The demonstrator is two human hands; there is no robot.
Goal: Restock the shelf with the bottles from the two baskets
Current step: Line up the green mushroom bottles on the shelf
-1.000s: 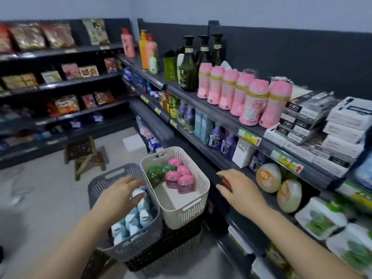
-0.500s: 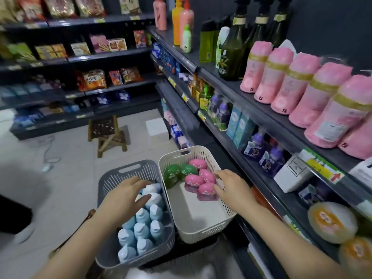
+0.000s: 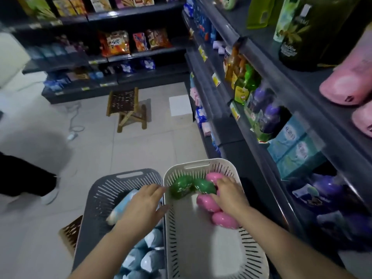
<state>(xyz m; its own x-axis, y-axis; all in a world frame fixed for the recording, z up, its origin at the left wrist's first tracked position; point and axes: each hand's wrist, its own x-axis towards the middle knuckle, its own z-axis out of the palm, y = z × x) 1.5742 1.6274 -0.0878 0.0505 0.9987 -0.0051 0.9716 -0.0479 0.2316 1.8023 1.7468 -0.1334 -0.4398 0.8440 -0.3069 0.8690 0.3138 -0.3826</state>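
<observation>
Two baskets, one grey [image 3: 104,190], one white [image 3: 201,164]. In the white: two green bottles [image 3: 180,188], three pink bottles [image 3: 223,220]. In the grey: blue bottles [image 3: 149,260], partly hidden, count unclear.

Shop: stocked shelves [image 3: 141,54] w/ price tags [image 3: 215,79]

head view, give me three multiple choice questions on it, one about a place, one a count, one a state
1. Where is the right hand?
A) on a shelf
B) inside the white basket
C) on the floor

2. How many green bottles lie in the white basket?
A) one
B) two
C) five

3. The near end of the white basket is:
A) bare
B) piled with bottles
C) under a lid

Answers:
1 B, it rests over the pink bottles in that basket.
2 B, two lie side by side at the far end.
3 A, only the basket's floor shows there.
</observation>
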